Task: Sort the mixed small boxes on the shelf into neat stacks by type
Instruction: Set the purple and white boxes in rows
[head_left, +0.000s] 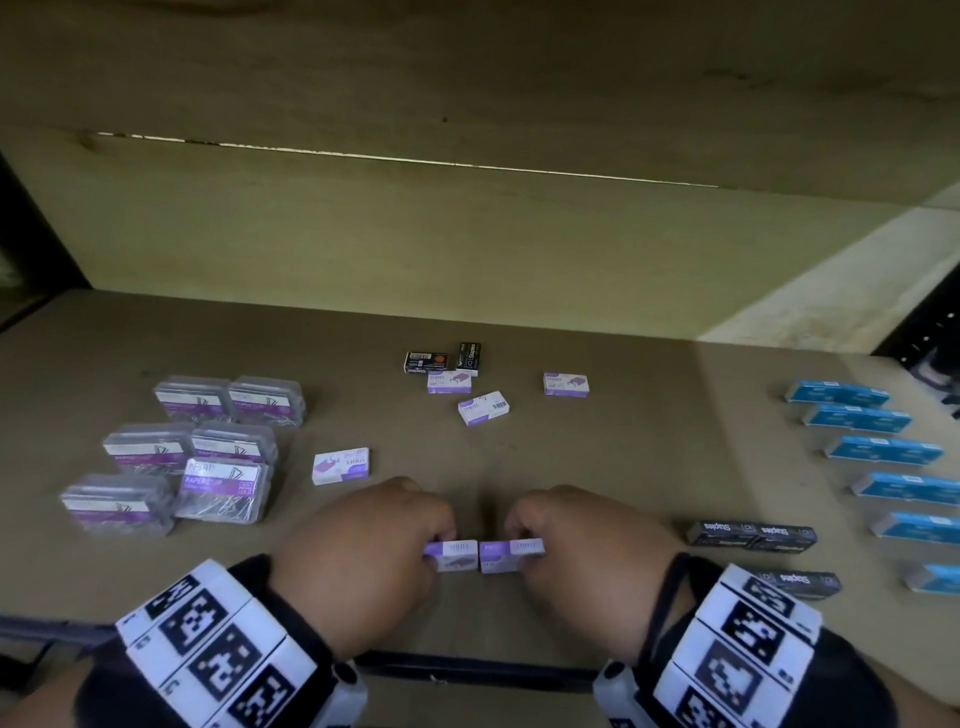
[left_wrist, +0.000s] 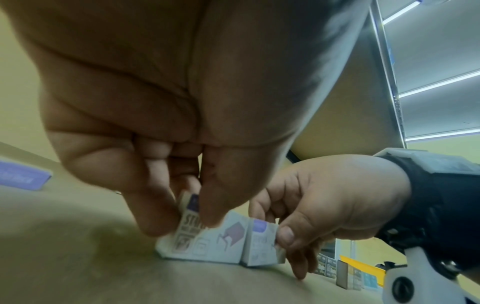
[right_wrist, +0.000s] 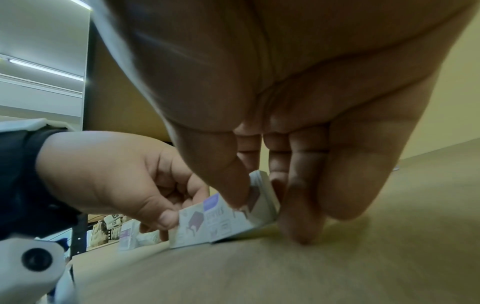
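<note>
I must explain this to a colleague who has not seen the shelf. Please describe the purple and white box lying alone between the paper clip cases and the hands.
Start at the clear paper clip cases on the shelf's left side. Just right of them, beyond the left hand, lies one purple and white box. Unlike its matching neighbours, it lies alone, held by nobody.

Both forearms reach forward side by side, each wrist wrapped in a black strap carrying a band of black-and-white markers. The left hand (head_left: 363, 545) is knuckles up, its thumb and curled fingers (left_wrist: 155, 209) pinching together beneath the palm. The right hand (head_left: 582, 551) mirrors it close by, thumb and fingertips (right_wrist: 301, 222) pinched and pointing down
</note>
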